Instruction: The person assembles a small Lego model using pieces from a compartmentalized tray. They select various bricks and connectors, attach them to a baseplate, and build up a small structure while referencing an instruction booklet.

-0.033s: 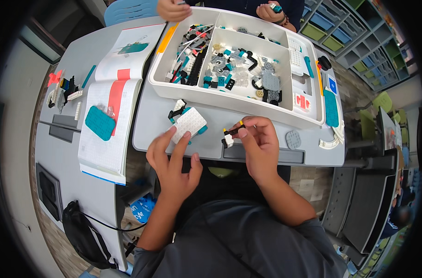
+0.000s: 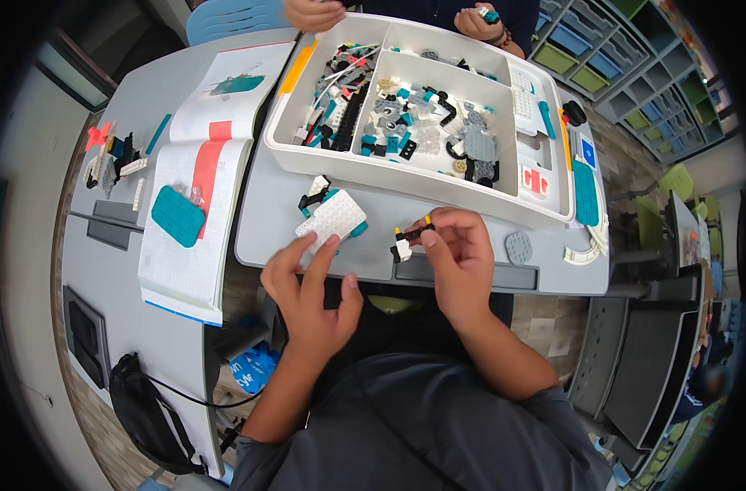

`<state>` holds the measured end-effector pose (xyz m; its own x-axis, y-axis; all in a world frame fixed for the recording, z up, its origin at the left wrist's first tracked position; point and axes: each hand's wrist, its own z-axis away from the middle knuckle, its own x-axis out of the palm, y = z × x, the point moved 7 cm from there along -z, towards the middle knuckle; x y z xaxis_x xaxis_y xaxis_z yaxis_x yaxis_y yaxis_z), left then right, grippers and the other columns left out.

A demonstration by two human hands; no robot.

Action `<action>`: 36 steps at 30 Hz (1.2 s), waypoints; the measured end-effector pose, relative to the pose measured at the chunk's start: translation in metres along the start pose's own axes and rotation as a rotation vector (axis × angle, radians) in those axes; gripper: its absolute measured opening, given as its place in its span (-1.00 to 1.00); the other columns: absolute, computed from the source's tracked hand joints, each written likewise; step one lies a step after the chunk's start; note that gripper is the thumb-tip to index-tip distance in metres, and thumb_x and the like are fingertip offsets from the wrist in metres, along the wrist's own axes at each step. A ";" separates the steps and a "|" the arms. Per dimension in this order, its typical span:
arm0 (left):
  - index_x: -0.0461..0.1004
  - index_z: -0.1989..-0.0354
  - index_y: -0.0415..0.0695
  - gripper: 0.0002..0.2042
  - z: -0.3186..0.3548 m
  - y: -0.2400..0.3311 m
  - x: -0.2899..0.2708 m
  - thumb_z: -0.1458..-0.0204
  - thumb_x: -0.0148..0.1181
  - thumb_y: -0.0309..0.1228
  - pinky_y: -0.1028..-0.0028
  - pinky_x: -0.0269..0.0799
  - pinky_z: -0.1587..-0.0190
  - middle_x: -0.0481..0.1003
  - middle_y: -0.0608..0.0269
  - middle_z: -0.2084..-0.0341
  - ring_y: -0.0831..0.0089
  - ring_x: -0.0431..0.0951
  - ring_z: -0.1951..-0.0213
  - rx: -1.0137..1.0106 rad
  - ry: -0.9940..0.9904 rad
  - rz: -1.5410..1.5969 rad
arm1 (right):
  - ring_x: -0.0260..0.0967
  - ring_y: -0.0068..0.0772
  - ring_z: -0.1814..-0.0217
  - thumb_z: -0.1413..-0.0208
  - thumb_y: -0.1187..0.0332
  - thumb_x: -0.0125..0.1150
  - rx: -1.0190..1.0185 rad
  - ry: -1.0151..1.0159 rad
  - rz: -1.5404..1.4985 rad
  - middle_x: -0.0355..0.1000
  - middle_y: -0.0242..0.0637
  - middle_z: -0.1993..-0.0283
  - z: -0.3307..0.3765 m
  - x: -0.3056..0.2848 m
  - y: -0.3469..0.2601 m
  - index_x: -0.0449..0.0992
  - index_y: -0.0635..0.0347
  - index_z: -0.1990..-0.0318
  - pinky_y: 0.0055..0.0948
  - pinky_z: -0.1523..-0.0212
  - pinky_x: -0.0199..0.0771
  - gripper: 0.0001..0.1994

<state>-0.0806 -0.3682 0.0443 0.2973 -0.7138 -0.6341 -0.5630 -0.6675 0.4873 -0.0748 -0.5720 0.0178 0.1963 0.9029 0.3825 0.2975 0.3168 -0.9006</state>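
Observation:
My right hand [image 2: 461,260] pinches a small assembly of building bricks [image 2: 407,239], black and white with yellow pegs, above the table's near edge. My left hand [image 2: 311,299] has its fingers spread, and its fingertips rest at the near edge of a white studded plate [image 2: 334,221]. That plate is part of a built piece with teal parts below and a black-and-white arm [image 2: 314,195] at its far left corner. To the right of my right hand lies a grey rounded plate [image 2: 519,247].
A white divided tray [image 2: 389,174] of loose bricks stands just beyond my hands. To the left, an open booklet [image 2: 185,270] carries a teal plate [image 2: 177,216]; more bricks [image 2: 111,164] lie beyond it. Across the tray are another person's hands [image 2: 316,15]. White curved pieces [image 2: 584,252] lie far right.
My left hand has shifted very slightly to the right and nearer to me. The brick assembly in my right hand is turned a little. The other person's left-side hand has moved slightly.

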 end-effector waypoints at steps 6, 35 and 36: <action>0.21 -0.40 -0.25 -0.47 -0.004 0.014 0.018 -0.28 0.18 -0.50 0.42 0.39 -0.11 0.38 0.11 -0.12 0.46 0.42 -0.05 -0.462 -0.095 1.259 | 0.57 -0.08 -0.05 -0.09 0.73 0.32 -0.500 -0.193 0.275 0.37 -0.11 0.02 0.015 0.044 -0.032 0.42 0.28 0.08 -0.25 -0.06 0.64 -0.70; 0.34 -0.32 -0.26 -0.54 -0.021 0.005 0.016 -0.24 0.18 -0.70 0.55 0.54 0.05 0.41 0.11 -0.10 0.45 0.53 -0.07 -0.474 -0.114 1.133 | 0.46 -0.17 0.19 -0.02 0.55 0.42 -0.279 -0.439 0.674 0.55 -0.25 0.18 0.007 0.051 -0.060 0.57 0.18 0.14 -0.30 0.14 0.50 -0.76; 0.32 -0.33 -0.25 -0.52 -0.023 0.006 0.017 -0.24 0.19 -0.70 0.55 0.55 0.05 0.41 0.12 -0.10 0.47 0.53 -0.04 -0.503 -0.121 1.130 | 0.46 -0.15 0.19 -0.02 0.56 0.42 -0.301 -0.445 0.678 0.56 -0.25 0.18 0.007 0.049 -0.062 0.58 0.18 0.13 -0.29 0.13 0.50 -0.75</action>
<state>-0.0611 -0.3890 0.0504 -0.2498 -0.9348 0.2524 -0.0907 0.2821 0.9551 -0.0899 -0.5452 0.0915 0.0558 0.9188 -0.3907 0.4958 -0.3652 -0.7879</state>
